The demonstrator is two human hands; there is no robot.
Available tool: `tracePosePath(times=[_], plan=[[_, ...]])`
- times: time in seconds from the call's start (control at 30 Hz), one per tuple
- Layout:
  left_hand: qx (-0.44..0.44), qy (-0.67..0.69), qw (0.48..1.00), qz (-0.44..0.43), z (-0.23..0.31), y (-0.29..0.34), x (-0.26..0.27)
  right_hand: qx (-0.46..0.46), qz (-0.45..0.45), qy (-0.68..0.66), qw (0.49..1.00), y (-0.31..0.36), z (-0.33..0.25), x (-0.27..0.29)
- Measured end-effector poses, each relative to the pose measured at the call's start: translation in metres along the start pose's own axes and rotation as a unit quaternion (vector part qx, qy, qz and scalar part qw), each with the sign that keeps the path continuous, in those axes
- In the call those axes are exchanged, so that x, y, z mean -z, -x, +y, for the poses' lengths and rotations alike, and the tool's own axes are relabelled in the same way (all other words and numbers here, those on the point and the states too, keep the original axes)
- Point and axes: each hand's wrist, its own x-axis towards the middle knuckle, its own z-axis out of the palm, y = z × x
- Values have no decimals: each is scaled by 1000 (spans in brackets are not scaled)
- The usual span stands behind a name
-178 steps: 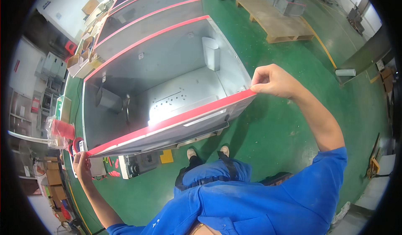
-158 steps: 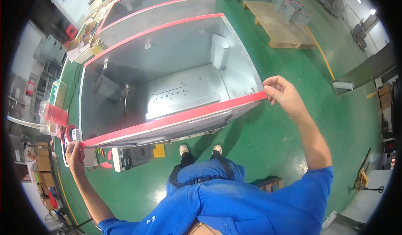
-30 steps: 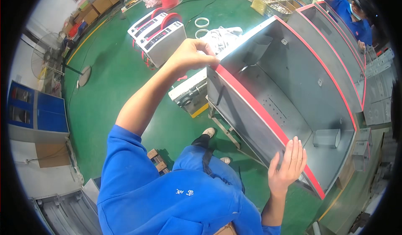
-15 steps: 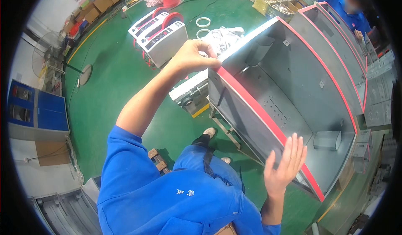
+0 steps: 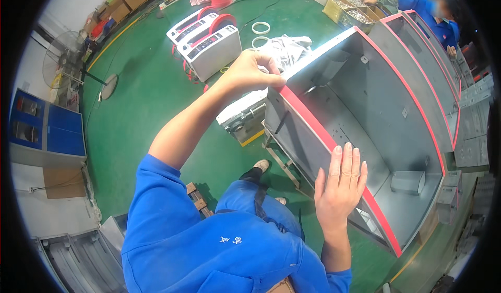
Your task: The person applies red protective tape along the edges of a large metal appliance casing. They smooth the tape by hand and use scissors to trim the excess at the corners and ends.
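Note:
A grey sheet-metal cabinet box (image 5: 376,94) lies with its open side up, in front of me and to the right. Red tape (image 5: 308,116) runs along its near edge. At the left end of that edge, my left hand (image 5: 251,74) pinches the tape by the corner with thumb and finger. Flat and open, with fingers stretched out, my right hand (image 5: 340,188) lies over the taped edge further right. Whether its palm presses on the tape is hidden from above.
Further taped boxes (image 5: 417,58) stand behind, where a co-worker in blue (image 5: 443,29) reaches toward a parts bin (image 5: 360,15). Tape dispensers (image 5: 211,50), white rings (image 5: 261,28) and a pale cloth (image 5: 287,50) lie beyond my left hand. A standing fan (image 5: 65,61) is far left.
My right hand has slid along the taped edge, away from me and to the left. The left hand keeps its pinch at the corner. The whole view has shifted slightly.

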Motion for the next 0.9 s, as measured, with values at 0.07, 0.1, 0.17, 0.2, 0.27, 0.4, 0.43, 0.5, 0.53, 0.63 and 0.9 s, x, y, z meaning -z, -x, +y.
tracePosePath(times=[0.07, 0.1, 0.17, 0.2, 0.27, 0.4, 0.43, 0.5, 0.53, 0.63, 0.9], plan=[[2, 2, 1000, 0, 0, 0, 0, 1, 2, 2, 1000, 0, 0, 0], [0, 1, 1000, 1, -2, -2, 0, 2, 4, 3, 1000, -1, 0, 0], [-1, 0, 1000, 2, -2, -2, 0, 3, 6, 4, 1000, -1, 0, 0], [0, 1, 1000, 2, 0, 0, 0, 3, 6, 4, 1000, -1, 0, -1], [0, 0, 1000, 2, 1, 0, 0, 4, 8, 7, 1000, 0, 0, -1], [-8, -5, 1000, 2, -1, -1, -1, 5, 11, 11, 1000, 0, 0, -1], [-10, -5, 1000, 3, -2, -1, -1, 5, 11, 10, 1000, 0, 0, -1], [-4, -8, 1000, 3, -1, -1, -1, 7, 12, 13, 1000, -1, 0, -2], [-3, -9, 1000, 2, 0, 0, -1, 6, 14, 15, 1000, -1, 0, -2], [-11, -17, 1000, -1, 0, -1, -2, 4, 18, 18, 1000, 0, 1, -3], [-27, -32, 999, 2, 1, 2, -3, 5, 27, 27, 999, 0, 1, -3]])
